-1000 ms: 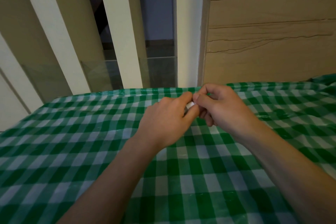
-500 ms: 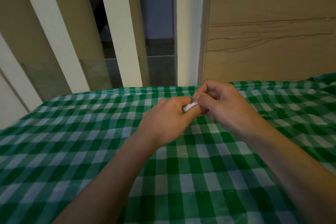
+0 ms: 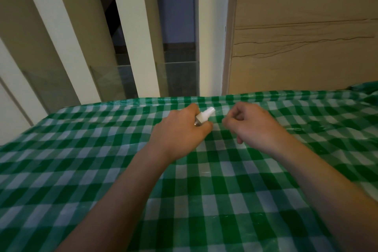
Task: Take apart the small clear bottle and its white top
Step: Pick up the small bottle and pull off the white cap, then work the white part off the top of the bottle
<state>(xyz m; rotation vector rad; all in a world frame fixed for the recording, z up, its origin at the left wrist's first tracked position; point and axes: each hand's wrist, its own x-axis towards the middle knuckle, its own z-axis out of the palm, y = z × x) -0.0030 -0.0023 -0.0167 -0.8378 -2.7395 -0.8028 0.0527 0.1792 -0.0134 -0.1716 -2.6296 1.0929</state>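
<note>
My left hand [image 3: 182,131] is closed around the small bottle, so its clear body is almost wholly hidden in the fist. Only the white top [image 3: 206,115] and a grey metal band [image 3: 198,123] under it stick out past my thumb, pointing up and to the right. My right hand [image 3: 248,127] hovers a short gap to the right of the white top, not touching it. Its fingers are curled in with thumb and forefinger pinched. I see nothing clearly between them.
Both hands are over the far part of a table covered with a green and white checked cloth [image 3: 184,200]. White slats [image 3: 141,32] and glass panels stand behind the far edge. A beige wooden wall [image 3: 306,37] rises at the back right.
The hands were pressed together around the bottle. They have now drawn apart: the right hand moved right, off the top, and the white top shows in my left hand.
</note>
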